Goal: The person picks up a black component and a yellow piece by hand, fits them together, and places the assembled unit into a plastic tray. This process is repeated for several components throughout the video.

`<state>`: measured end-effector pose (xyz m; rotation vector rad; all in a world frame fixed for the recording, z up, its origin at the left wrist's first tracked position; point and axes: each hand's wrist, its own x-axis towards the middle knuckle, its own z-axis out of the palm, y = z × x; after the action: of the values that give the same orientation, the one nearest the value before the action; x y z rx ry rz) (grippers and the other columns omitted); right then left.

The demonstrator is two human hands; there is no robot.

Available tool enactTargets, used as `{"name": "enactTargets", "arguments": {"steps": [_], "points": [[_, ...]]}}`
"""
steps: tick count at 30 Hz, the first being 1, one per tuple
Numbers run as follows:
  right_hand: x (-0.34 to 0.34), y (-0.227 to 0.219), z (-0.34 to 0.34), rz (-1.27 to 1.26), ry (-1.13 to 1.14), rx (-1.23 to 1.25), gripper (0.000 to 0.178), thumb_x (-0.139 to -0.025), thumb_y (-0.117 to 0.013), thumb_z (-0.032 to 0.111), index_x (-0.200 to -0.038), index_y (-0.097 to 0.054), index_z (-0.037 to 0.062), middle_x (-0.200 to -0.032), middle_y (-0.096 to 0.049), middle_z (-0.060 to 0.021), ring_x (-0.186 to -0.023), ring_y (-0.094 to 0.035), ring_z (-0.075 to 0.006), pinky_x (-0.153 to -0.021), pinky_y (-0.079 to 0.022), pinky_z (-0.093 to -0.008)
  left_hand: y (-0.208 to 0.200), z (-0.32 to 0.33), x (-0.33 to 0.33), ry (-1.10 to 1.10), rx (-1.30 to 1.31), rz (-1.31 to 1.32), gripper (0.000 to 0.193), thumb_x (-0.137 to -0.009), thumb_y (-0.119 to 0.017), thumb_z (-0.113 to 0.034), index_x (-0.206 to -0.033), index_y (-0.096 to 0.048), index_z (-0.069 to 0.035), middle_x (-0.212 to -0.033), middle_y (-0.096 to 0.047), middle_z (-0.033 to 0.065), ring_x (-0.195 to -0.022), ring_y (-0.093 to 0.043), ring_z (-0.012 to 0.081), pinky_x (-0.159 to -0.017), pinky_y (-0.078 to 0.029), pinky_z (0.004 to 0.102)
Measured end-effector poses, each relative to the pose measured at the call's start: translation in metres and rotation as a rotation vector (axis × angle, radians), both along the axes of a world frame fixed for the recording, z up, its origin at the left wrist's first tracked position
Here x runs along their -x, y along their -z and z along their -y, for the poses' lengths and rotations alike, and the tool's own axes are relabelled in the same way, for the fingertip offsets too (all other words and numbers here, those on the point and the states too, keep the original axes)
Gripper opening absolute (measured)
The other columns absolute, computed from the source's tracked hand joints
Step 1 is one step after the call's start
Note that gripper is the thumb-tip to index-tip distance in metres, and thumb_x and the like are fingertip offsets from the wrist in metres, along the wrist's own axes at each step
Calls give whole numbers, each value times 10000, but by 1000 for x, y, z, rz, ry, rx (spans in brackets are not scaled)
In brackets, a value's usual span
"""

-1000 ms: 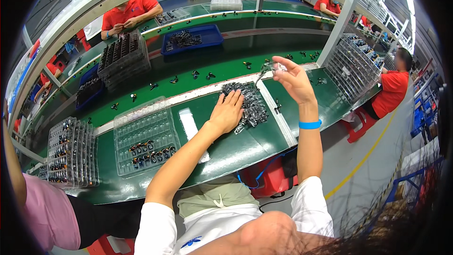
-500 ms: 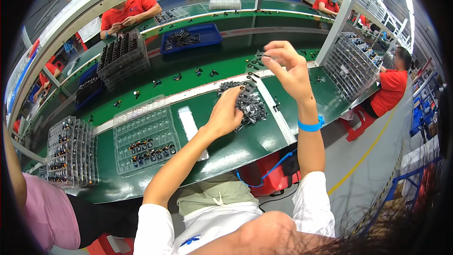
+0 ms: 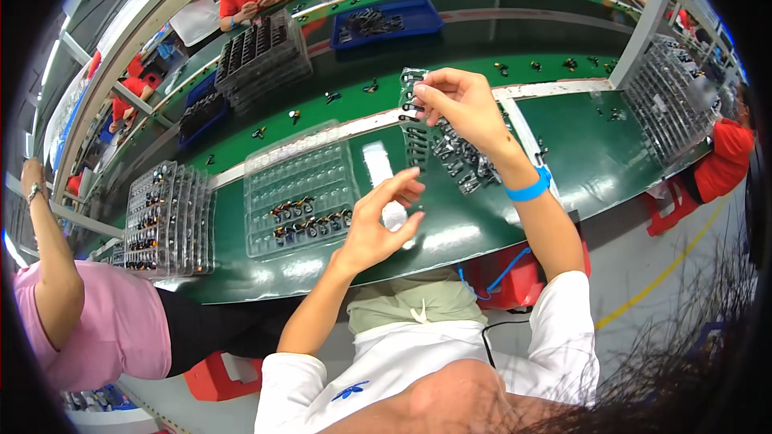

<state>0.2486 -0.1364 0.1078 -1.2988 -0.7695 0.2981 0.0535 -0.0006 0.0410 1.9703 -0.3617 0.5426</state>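
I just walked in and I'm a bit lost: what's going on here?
A person in white at a green table holds a clear strip of small black parts in the right grip. Beside it lies a pile of dark parts. The left grip is open near a white strip. A partly filled clear tray lies further left.

No readable text; a white shirt (image 3: 438, 347) bears a blue emblem (image 3: 351, 391)

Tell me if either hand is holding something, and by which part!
The right hand pinches a clear strip of small black parts by the right edge of its upper half. The left hand looks empty.
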Motion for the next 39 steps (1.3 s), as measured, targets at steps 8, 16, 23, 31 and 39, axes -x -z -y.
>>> {"name": "enactTargets", "arguments": {"steps": [8,16,23,31,39], "points": [[12,-15,-21,-82,-171,-105,204,-970,-728,104,-1107,-686,-40,-924,-729,-122,-787,-746,-188,-620,-589,-265,-1,-42,-2,-548,-713,391,494,-739,-716,123,-1171,-612,-93,-1388,-503,172,-1256,-527,409,-1010,-503,481],[40,-53,-24,-164,-236,-135,238,-956,-746,125,-1117,-675,-35,-935,-726,-111,-784,-754,-198,-585,-603,-262,-1,-48,2,-348,-809,867,359,-680,-884,-28,-1000,-771,-143,-1204,-607,77,-1083,-568,281,-837,-547,401],[-3,19,-31,-152,-183,95,245,-967,-729,125,-1119,-662,-56,-892,-731,-104,-761,-750,-188,-604,-608,-260,-4,-33,15,-202,-727,658,298,-716,-743,-43,-1013,-738,-21,-1010,-719,92,-945,-686,267,-733,-576,362],[-11,118,-75,1,-163,290,174,-977,-710,134,-1055,-731,-20,-923,-744,-55,-814,-692,-119,-726,-561,-258,33,-28,39,-292,-710,331,266,-713,-731,-62,-978,-733,-39,-1007,-726,56,-949,-685,249,-742,-538,369],[-1,135,-74,597,68,337,170,-862,-799,162,-939,-759,16,-1039,-746,-109,-1050,-665,-287,-935,-520,-385,44,-19,42,-256,-720,267,231,-756,-701,-84,-983,-731,-53,-1023,-724,32,-933,-677,214,-752,-510,341]]}}
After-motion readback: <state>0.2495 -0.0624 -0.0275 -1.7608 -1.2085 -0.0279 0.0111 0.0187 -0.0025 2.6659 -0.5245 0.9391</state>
